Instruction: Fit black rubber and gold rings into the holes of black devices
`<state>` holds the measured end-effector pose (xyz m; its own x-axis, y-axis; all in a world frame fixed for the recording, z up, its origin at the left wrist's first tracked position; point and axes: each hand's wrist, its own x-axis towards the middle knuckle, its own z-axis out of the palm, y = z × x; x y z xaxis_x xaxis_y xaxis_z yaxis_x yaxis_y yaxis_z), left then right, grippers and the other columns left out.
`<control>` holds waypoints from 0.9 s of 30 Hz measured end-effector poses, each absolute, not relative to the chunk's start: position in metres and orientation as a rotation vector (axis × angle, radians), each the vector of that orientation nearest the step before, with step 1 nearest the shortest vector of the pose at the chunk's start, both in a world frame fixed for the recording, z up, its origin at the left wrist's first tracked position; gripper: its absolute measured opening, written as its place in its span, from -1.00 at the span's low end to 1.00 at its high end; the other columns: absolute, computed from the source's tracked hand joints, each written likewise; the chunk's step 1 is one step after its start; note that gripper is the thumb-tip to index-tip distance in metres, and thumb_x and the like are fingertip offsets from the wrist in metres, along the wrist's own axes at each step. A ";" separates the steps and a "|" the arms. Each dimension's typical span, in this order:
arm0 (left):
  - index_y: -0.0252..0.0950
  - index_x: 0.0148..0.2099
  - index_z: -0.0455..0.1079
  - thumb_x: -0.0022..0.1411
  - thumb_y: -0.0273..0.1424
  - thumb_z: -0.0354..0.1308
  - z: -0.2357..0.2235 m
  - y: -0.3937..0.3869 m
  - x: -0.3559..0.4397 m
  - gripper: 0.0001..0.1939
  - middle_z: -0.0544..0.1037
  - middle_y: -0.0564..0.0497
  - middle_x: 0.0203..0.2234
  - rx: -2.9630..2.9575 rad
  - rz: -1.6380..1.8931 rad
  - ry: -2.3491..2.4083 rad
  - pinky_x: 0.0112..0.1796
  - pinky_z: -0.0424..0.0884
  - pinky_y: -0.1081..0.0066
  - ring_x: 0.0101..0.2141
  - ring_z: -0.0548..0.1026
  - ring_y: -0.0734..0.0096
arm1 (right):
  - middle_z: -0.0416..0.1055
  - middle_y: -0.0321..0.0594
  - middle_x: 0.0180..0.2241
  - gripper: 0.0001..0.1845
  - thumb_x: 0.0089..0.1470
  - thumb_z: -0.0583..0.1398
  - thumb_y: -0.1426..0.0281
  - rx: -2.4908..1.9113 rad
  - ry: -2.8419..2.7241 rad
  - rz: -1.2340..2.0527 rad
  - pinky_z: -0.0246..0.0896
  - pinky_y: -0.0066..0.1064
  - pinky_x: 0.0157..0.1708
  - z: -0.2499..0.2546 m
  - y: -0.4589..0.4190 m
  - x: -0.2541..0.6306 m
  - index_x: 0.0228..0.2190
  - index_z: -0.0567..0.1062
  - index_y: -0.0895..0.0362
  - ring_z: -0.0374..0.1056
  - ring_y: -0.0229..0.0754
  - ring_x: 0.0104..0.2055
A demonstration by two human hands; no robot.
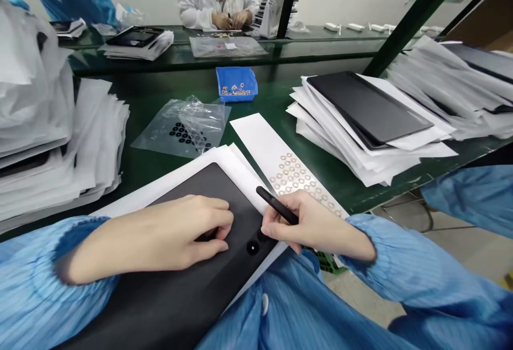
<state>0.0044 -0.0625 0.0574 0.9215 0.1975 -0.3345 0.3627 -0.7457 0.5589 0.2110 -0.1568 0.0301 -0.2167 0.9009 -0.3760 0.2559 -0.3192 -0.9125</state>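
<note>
Black tablet (160,299) slants from the green table (272,99) down across the person's blue-smocked lap, its far end resting on a white sheet (192,171). The left hand (160,230) lies on the tablet with its fingers curled in toward the thumb, half closed. A small dark piece (206,235) shows beneath those fingers, though whether it is gripped or only touched I cannot tell. The right hand (308,227) pinches a black stylus (276,205) between thumb and fingers, its slim end angled away from the palm, and its fingertips sit just beside a round black button (252,247) on the tablet. Next to the tablet lies a white strip (260,144) dotted with pale rings (292,176) (dozens of them, in tidy staggered rows). Farther out sit a blue bin (236,84) holding small rings and a clear plastic bag (184,131) of round black pieces. A stack of dark tablets (366,107) on loose white paper lies to the right, and white-wrapped piles (92,141) lie to the left. Across the table, a co-worker's hands (228,20) work at a separate spot.
</note>
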 end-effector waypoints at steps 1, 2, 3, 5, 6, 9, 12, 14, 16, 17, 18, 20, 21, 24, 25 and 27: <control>-0.26 -0.43 0.22 0.21 -0.56 0.05 0.058 -0.063 0.005 -0.82 0.34 0.16 -0.46 2.434 -0.339 0.400 -0.45 0.15 0.56 -0.46 0.33 0.55 | 0.17 -0.49 -0.79 -0.92 -0.09 0.19 0.48 -1.509 -1.372 1.580 -0.09 -0.64 -0.75 0.029 -0.157 0.211 -0.58 0.41 0.20 0.10 -0.47 -0.77; -0.26 -0.43 0.22 0.21 -0.56 0.06 0.058 -0.063 0.005 -0.82 0.34 0.16 -0.46 2.435 -0.338 0.401 -0.45 0.15 0.56 -0.46 0.33 0.55 | 0.17 -0.49 -0.79 -0.91 -0.09 0.19 0.48 -1.508 -1.365 1.584 -0.09 -0.64 -0.75 0.028 -0.157 0.210 -0.58 0.40 0.20 0.10 -0.47 -0.77; -0.26 -0.44 0.22 0.22 -0.56 0.06 0.057 -0.064 0.005 -0.81 0.34 0.16 -0.47 2.434 -0.336 0.401 -0.45 0.15 0.56 -0.46 0.33 0.55 | 0.17 -0.49 -0.78 -0.90 -0.09 0.19 0.47 -1.503 -1.360 1.590 -0.08 -0.64 -0.74 0.028 -0.156 0.210 -0.58 0.40 0.20 0.10 -0.47 -0.77; -0.26 -0.44 0.22 0.22 -0.55 0.06 0.056 -0.064 0.005 -0.81 0.34 0.16 -0.47 2.428 -0.336 0.401 -0.45 0.15 0.56 -0.46 0.33 0.55 | 0.17 -0.49 -0.78 -0.89 -0.08 0.18 0.46 -1.488 -1.360 1.595 -0.07 -0.64 -0.74 0.027 -0.155 0.211 -0.59 0.39 0.19 0.10 -0.47 -0.77; -0.26 -0.44 0.22 0.23 -0.55 0.06 0.056 -0.064 0.005 -0.81 0.35 0.16 -0.47 2.426 -0.337 0.402 -0.46 0.15 0.56 -0.46 0.33 0.55 | 0.18 -0.48 -0.77 -0.89 -0.08 0.18 0.46 -1.482 -1.361 1.593 -0.06 -0.64 -0.74 0.027 -0.155 0.211 -0.59 0.39 0.19 0.11 -0.47 -0.77; -0.26 -0.43 0.23 0.22 -0.56 0.06 0.055 -0.064 0.004 -0.81 0.35 0.16 -0.46 2.423 -0.340 0.406 -0.46 0.15 0.55 -0.47 0.33 0.55 | 0.20 -0.46 -0.74 -0.90 -0.09 0.17 0.48 -1.482 -1.366 1.570 -0.05 -0.62 -0.74 0.027 -0.156 0.211 -0.60 0.39 0.17 0.13 -0.45 -0.76; -0.26 -0.44 0.23 0.22 -0.56 0.06 0.055 -0.064 0.004 -0.81 0.34 0.16 -0.47 2.417 -0.342 0.412 -0.46 0.15 0.55 -0.46 0.34 0.55 | 0.20 -0.45 -0.72 -0.90 -0.10 0.16 0.49 -1.524 -1.394 1.498 -0.03 -0.60 -0.75 0.027 -0.159 0.209 -0.60 0.38 0.16 0.13 -0.43 -0.75; -0.26 -0.44 0.22 0.22 -0.56 0.06 0.055 -0.064 0.004 -0.81 0.34 0.16 -0.46 2.413 -0.342 0.416 -0.46 0.15 0.56 -0.46 0.34 0.55 | 0.21 -0.43 -0.71 -0.89 -0.09 0.15 0.50 -1.556 -1.466 1.367 0.00 -0.59 -0.73 0.027 -0.163 0.207 -0.61 0.38 0.15 0.14 -0.41 -0.72; -0.26 -0.43 0.22 0.22 -0.57 0.07 0.055 -0.064 0.004 -0.81 0.35 0.16 -0.46 2.413 -0.342 0.416 -0.45 0.15 0.56 -0.45 0.34 0.56 | 0.24 -0.40 -0.67 -0.86 -0.09 0.15 0.52 -1.568 -1.590 1.150 0.03 -0.57 -0.68 0.026 -0.167 0.204 -0.62 0.35 0.15 0.16 -0.39 -0.67; -0.26 -0.43 0.22 0.21 -0.57 0.07 0.055 -0.064 0.004 -0.81 0.35 0.17 -0.45 2.414 -0.343 0.415 -0.45 0.15 0.57 -0.45 0.34 0.56 | 0.23 -0.39 -0.66 -0.83 -0.09 0.14 0.54 -1.562 -1.660 1.022 0.03 -0.57 -0.66 0.026 -0.169 0.203 -0.64 0.32 0.15 0.16 -0.38 -0.64; -0.26 -0.43 0.22 0.21 -0.57 0.07 0.055 -0.064 0.004 -0.81 0.35 0.17 -0.45 2.414 -0.343 0.415 -0.45 0.15 0.57 -0.45 0.34 0.56 | 0.21 -0.39 -0.66 -0.80 -0.09 0.14 0.55 -1.550 -1.725 0.897 0.02 -0.56 -0.64 0.025 -0.170 0.202 -0.66 0.28 0.15 0.15 -0.38 -0.62; -0.26 -0.42 0.22 0.21 -0.57 0.06 0.054 -0.064 0.004 -0.82 0.35 0.17 -0.45 2.417 -0.343 0.415 -0.46 0.15 0.56 -0.45 0.34 0.57 | 0.14 -0.41 -0.66 -0.75 -0.08 0.14 0.57 -1.505 -1.829 0.713 -0.02 -0.55 -0.62 0.024 -0.172 0.200 -0.66 0.19 0.14 0.09 -0.39 -0.61; -0.26 -0.42 0.22 0.22 -0.57 0.05 0.053 -0.064 0.004 -0.82 0.35 0.17 -0.45 2.421 -0.343 0.417 -0.47 0.15 0.56 -0.46 0.34 0.57 | 0.11 -0.42 -0.66 -0.74 -0.08 0.14 0.58 -1.479 -1.864 0.664 -0.04 -0.55 -0.62 0.024 -0.172 0.200 -0.65 0.17 0.13 0.07 -0.39 -0.61; -0.26 -0.43 0.21 0.25 -0.53 0.03 0.052 -0.064 0.002 -0.81 0.34 0.16 -0.46 2.447 -0.352 0.412 -0.50 0.14 0.53 -0.49 0.33 0.56 | 0.13 -0.42 -0.65 -0.73 -0.06 0.17 0.58 -1.433 -1.890 0.658 -0.01 -0.55 -0.60 0.024 -0.171 0.202 -0.64 0.19 0.13 0.07 -0.39 -0.61; -0.25 -0.43 0.21 0.26 -0.51 0.03 0.052 -0.065 0.002 -0.81 0.34 0.15 -0.46 2.466 -0.345 0.400 -0.50 0.15 0.53 -0.49 0.34 0.55 | 0.17 -0.41 -0.64 -0.73 -0.03 0.19 0.54 -1.430 -1.861 0.682 0.02 -0.54 -0.59 0.024 -0.170 0.203 -0.64 0.23 0.14 0.10 -0.38 -0.60; -0.23 -0.35 0.27 0.25 -0.47 0.07 0.051 -0.068 0.000 -0.89 0.37 0.15 -0.44 2.533 -0.266 0.403 -0.45 0.18 0.54 -0.44 0.37 0.52 | 0.24 -0.37 -0.63 -0.75 0.06 0.20 0.44 -1.394 -1.719 0.739 0.09 -0.52 -0.58 0.024 -0.171 0.206 -0.61 0.34 0.14 0.17 -0.36 -0.61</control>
